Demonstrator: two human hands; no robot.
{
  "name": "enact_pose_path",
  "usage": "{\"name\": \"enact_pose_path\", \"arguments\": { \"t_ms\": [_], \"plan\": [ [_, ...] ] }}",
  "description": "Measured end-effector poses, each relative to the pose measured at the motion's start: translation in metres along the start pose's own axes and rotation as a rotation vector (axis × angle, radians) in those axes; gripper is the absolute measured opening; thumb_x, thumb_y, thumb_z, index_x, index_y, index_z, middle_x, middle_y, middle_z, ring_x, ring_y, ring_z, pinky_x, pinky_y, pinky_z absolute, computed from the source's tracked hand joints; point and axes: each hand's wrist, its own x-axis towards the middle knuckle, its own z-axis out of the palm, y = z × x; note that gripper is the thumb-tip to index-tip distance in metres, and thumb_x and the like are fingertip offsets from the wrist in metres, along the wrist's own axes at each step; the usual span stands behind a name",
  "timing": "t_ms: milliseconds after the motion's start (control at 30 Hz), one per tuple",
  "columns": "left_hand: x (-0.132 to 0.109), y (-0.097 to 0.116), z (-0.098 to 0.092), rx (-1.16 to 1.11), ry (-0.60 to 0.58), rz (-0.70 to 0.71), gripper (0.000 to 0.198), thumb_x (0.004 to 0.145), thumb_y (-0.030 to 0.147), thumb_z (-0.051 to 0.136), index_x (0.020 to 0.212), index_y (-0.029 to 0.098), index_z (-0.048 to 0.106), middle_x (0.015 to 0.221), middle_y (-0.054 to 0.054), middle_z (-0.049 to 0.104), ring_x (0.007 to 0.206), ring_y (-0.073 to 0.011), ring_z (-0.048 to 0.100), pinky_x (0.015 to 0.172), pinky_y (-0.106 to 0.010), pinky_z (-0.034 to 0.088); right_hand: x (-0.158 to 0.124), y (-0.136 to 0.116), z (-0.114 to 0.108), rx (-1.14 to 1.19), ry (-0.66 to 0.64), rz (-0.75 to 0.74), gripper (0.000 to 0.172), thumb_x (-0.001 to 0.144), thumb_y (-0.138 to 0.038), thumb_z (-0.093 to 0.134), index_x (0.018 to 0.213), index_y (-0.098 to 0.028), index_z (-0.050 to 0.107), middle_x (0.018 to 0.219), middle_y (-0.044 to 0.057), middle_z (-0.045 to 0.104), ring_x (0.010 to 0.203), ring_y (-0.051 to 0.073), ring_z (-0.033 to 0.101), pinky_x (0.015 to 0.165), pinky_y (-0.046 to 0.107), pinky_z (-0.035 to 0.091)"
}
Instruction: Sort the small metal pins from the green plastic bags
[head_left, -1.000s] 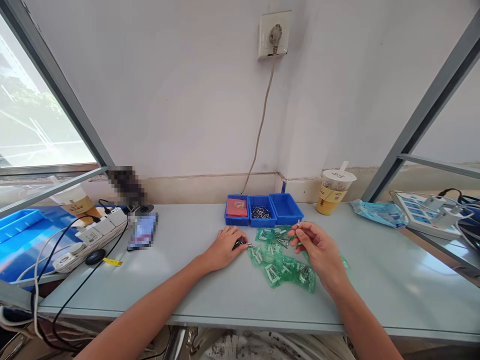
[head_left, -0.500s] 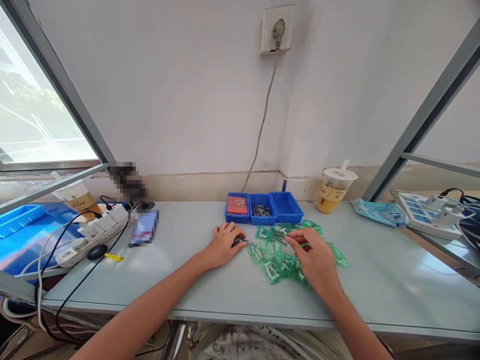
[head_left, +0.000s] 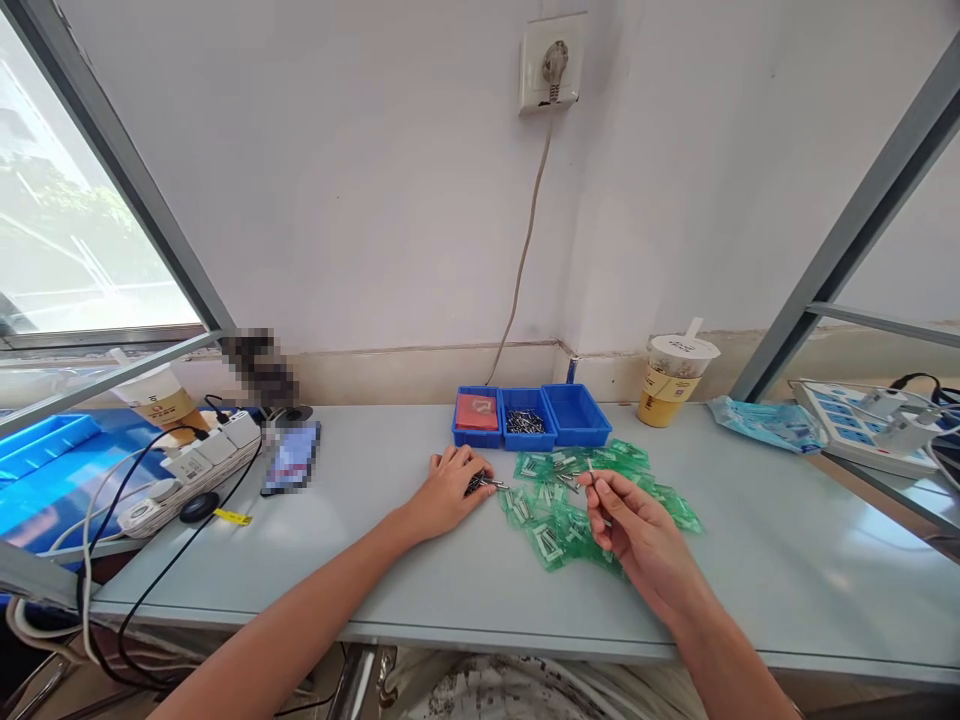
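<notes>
My left hand (head_left: 452, 490) rests on the table with its fingers curled over a small bunch of dark metal screws (head_left: 487, 483), some poking out past the fingertips. To its right, my right hand (head_left: 634, 520) is closed in a pinch on a thin metal screw (head_left: 590, 468), held upright just above the pile. Beneath and around the right hand lie green plastic bags (head_left: 551, 535) with small metal parts inside. A few loose screws lie among the bags, partly hidden by my right fingers.
Behind the bags stand three blue bins: one with a red packet (head_left: 477, 411), one with screws (head_left: 525, 422), and an empty blue bin (head_left: 576, 415). A drink cup (head_left: 670, 385) and blue plastic packet (head_left: 765, 425) stand right; a phone (head_left: 292, 455) and power strip (head_left: 191, 470) lie left.
My right hand has turned and drawn slightly back toward me, lifting a screw upright in its fingertips. My left hand stays where it was over the screws.
</notes>
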Motion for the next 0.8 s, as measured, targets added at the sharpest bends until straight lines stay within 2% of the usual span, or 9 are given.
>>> {"name": "enact_pose_path", "arguments": {
  "t_ms": [200, 433, 633, 700, 800],
  "plan": [
    [0.0, 0.0, 0.001, 0.003, 0.0, 0.014, 0.026, 0.105, 0.047, 0.05, 0.114, 0.028, 0.065, 0.118, -0.005, 0.06, 0.11, -0.0253, 0.052, 0.095, -0.042, 0.037, -0.002, 0.007, -0.008, -0.17, 0.099, -0.08, 0.038, 0.084, -0.055, 0.077, 0.102, -0.023, 0.071, 0.09, 0.005, 0.061, 0.065, 0.016, 0.054, 0.048, 0.027, 0.046],
    [0.0, 0.0, 0.0, -0.003, -0.017, 0.026, 0.026, 0.107, 0.046, 0.048, 0.115, 0.029, 0.065, 0.117, -0.004, 0.06, 0.109, -0.0245, 0.052, 0.094, -0.041, 0.036, 0.001, 0.017, -0.007, -0.436, 0.194, -0.226, 0.037, 0.085, -0.056, 0.075, 0.1, -0.023, 0.07, 0.09, 0.006, 0.065, 0.071, 0.022, 0.065, 0.051, 0.03, 0.053],
    [0.0, -0.001, 0.001, 0.001, -0.025, 0.032, 0.025, 0.107, 0.045, 0.047, 0.115, 0.029, 0.065, 0.118, -0.003, 0.06, 0.109, -0.024, 0.052, 0.094, -0.04, 0.036, -0.001, 0.019, -0.002, -0.511, 0.224, -0.281, 0.034, 0.086, -0.056, 0.074, 0.097, -0.024, 0.069, 0.088, 0.007, 0.069, 0.072, 0.023, 0.066, 0.05, 0.031, 0.053],
    [0.0, -0.001, 0.001, -0.002, -0.025, 0.036, 0.025, 0.107, 0.045, 0.047, 0.115, 0.029, 0.065, 0.118, -0.003, 0.061, 0.109, -0.0239, 0.052, 0.094, -0.04, 0.036, 0.001, 0.018, 0.0, -0.512, 0.204, -0.272, 0.035, 0.085, -0.058, 0.073, 0.096, -0.025, 0.07, 0.087, 0.007, 0.069, 0.071, 0.023, 0.064, 0.049, 0.031, 0.053],
    [0.0, 0.0, 0.0, -0.007, -0.02, 0.038, 0.025, 0.107, 0.045, 0.047, 0.115, 0.029, 0.065, 0.118, -0.004, 0.061, 0.109, -0.0242, 0.052, 0.094, -0.041, 0.036, 0.007, 0.016, 0.003, -0.468, 0.101, -0.237, 0.037, 0.086, -0.061, 0.071, 0.097, -0.025, 0.07, 0.083, 0.005, 0.067, 0.067, 0.022, 0.062, 0.048, 0.031, 0.052]
  ]
}}
